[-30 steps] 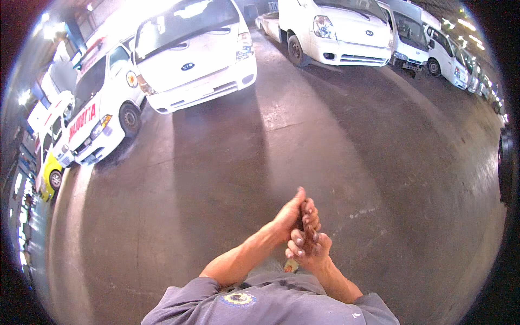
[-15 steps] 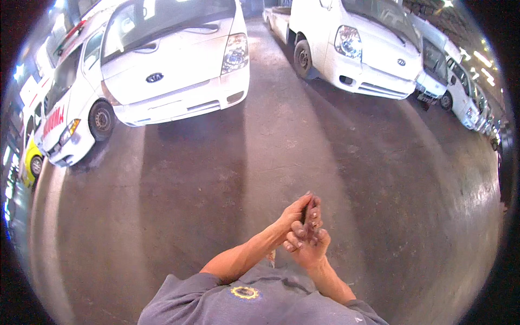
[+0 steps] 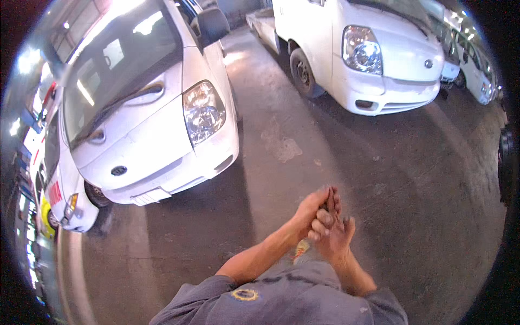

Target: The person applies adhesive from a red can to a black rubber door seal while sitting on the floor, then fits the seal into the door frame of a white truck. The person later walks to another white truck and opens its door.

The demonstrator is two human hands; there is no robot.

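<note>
My left hand (image 3: 313, 210) and my right hand (image 3: 335, 236) are together in front of my body, above the floor. Both are closed, with the fingers pressed against each other. The right hand's fingers curl toward the left palm, and its thumb points up at the side. A dark strip shows between the hands; whether it is a thin object or grimy fingers I cannot tell. Dark smudges mark the fingers. Below the hands, by my shirt (image 3: 281, 292), a small yellow and red patterned thing (image 3: 301, 249) shows, its kind unclear.
A white van (image 3: 146, 151) stands close at the left front, and a white truck (image 3: 379, 81) at the right front. A white car (image 3: 70, 208) with red lettering is at far left. More white vehicles (image 3: 476, 81) line the right. Stained concrete floor (image 3: 281, 173) runs between them.
My view has turned and moved nearer the left van, which looks larger and lower. My joined hands sit slightly farther right in view, and the dark gap between them has narrowed.
</note>
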